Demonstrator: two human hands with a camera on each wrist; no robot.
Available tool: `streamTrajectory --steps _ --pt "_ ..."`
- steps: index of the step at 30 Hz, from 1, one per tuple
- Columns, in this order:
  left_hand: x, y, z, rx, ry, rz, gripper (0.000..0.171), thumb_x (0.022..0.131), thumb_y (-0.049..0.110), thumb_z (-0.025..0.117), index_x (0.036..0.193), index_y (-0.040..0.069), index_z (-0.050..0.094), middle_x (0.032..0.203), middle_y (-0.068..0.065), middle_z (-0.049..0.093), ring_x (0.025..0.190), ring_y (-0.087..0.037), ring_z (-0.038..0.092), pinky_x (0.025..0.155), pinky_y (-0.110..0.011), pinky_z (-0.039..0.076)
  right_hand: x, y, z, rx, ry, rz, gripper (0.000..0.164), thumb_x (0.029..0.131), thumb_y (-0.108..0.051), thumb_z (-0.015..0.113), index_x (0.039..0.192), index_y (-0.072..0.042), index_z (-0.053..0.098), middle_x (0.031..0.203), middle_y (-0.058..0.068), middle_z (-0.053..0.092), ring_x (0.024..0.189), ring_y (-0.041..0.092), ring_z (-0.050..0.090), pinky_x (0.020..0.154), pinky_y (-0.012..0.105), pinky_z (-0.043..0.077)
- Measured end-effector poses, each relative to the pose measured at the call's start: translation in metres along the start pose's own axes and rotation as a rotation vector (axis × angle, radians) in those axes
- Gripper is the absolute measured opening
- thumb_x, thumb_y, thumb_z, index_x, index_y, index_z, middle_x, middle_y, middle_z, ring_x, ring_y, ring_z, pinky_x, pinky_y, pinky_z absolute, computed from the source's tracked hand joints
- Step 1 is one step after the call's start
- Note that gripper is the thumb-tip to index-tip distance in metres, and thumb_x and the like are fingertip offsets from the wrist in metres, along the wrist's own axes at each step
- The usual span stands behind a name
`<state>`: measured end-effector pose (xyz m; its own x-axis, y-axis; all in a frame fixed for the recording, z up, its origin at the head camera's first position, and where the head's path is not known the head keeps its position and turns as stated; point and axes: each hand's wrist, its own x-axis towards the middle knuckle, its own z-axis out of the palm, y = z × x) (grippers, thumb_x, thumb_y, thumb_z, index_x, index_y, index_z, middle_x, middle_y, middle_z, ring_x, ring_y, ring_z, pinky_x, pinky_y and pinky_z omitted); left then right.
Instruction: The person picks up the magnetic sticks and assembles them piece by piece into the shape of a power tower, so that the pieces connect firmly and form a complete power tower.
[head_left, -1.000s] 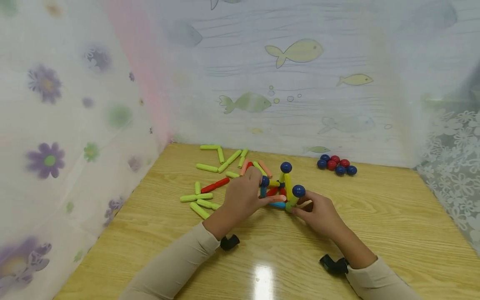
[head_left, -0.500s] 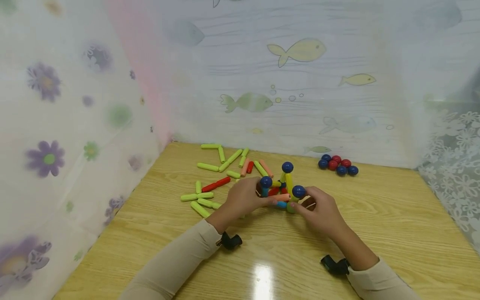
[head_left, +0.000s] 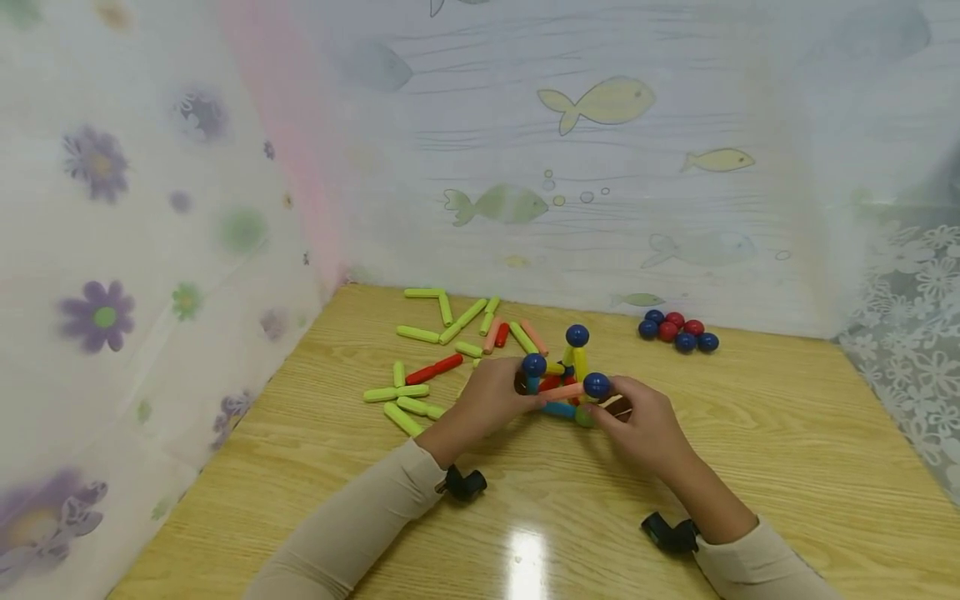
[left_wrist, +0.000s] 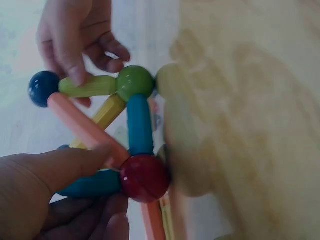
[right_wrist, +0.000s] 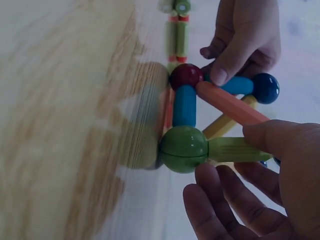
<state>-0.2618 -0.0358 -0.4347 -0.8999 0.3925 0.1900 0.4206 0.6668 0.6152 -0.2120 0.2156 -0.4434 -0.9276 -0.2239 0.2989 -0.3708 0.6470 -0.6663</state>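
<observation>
Wood-grained tabletop (head_left: 750, 433) bearing a construction frame (head_left: 559, 409) of coloured rods and balls, right of centre and between the two hands; the red ball (left_wrist: 145, 178) and green ball (left_wrist: 135, 81) form its near lower corners, joined by a lower blue rod (left_wrist: 140, 122). The left hand (head_left: 491, 396) pinches the upright blue rod (right_wrist: 237, 85) between thumb and fingers near the red ball; a navy ball (right_wrist: 265, 88) caps that rod. The right hand (head_left: 645, 421) pinches the lime rod (left_wrist: 97, 86), which rises from the green ball to a second navy ball (left_wrist: 43, 89); its other fingers are partly curved beneath, near the green ball. A salmon rod (left_wrist: 75, 120) slants from the red ball to the second navy ball; a third navy ball (head_left: 577, 335) tops the far side, above yellow rods (head_left: 581, 364). To the left lie loose lime rods (head_left: 396, 392), with red rods (head_left: 435, 369) and salmon rods (head_left: 534, 336) among them; beyond the frame, to the right, spare red and navy balls (head_left: 667, 332) sit clustered; a fish-printed sheet (head_left: 487, 83) stands behind.
</observation>
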Motion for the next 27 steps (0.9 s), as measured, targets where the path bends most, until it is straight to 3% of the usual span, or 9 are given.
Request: streamTrajectory --steps 4,11,20,24,27 --pt "0.002 0.002 -0.002 0.057 -0.038 0.010 0.020 0.089 0.028 0.085 0.103 0.016 0.077 0.086 0.003 0.075 0.082 -0.010 0.069 0.074 -0.025 0.056 -0.001 0.001 0.000 0.006 -0.009 0.013 0.020 0.093 -0.020 0.079 0.112 -0.012 0.074 0.101 0.005 0.074 0.088 0.022 0.076 0.075 0.036 0.064" --pt "0.001 0.010 0.001 0.124 -0.069 -0.030 0.026 0.093 0.022 0.080 0.117 0.014 0.075 0.101 0.000 0.077 0.093 -0.013 0.071 0.081 -0.029 0.057 0.000 0.001 0.000 0.011 -0.018 0.025 0.017 0.095 -0.020 0.078 0.111 -0.014 0.076 0.106 0.003 0.076 0.097 0.024 0.076 0.079 0.036 0.064" --pt "0.002 0.003 0.002 0.075 -0.065 -0.013 0.026 0.091 0.024 0.082 0.115 0.015 0.075 0.093 0.004 0.075 0.081 -0.009 0.066 0.072 -0.025 0.054 -0.002 0.008 0.001 -0.010 -0.069 0.085 0.024 0.094 -0.018 0.078 0.117 -0.016 0.072 0.108 0.008 0.076 0.096 0.027 0.077 0.080 0.042 0.064" --pt "0.003 -0.004 -0.008 0.039 -0.109 -0.018 0.025 0.090 0.022 0.083 0.113 0.014 0.075 0.100 0.002 0.075 0.091 -0.012 0.068 0.080 -0.029 0.057 -0.001 0.011 0.002 0.004 -0.077 0.092 0.026 0.094 -0.018 0.079 0.118 -0.019 0.071 0.108 0.007 0.075 0.096 0.027 0.077 0.082 0.044 0.063" --pt "0.003 -0.012 -0.030 -0.006 -0.136 -0.052 0.023 0.091 0.016 0.081 0.113 0.011 0.076 0.103 -0.001 0.073 0.093 -0.015 0.067 0.084 -0.034 0.057 0.000 0.013 0.002 0.014 -0.084 0.104 0.026 0.094 -0.018 0.079 0.118 -0.021 0.071 0.109 0.006 0.074 0.097 0.027 0.077 0.083 0.045 0.063"
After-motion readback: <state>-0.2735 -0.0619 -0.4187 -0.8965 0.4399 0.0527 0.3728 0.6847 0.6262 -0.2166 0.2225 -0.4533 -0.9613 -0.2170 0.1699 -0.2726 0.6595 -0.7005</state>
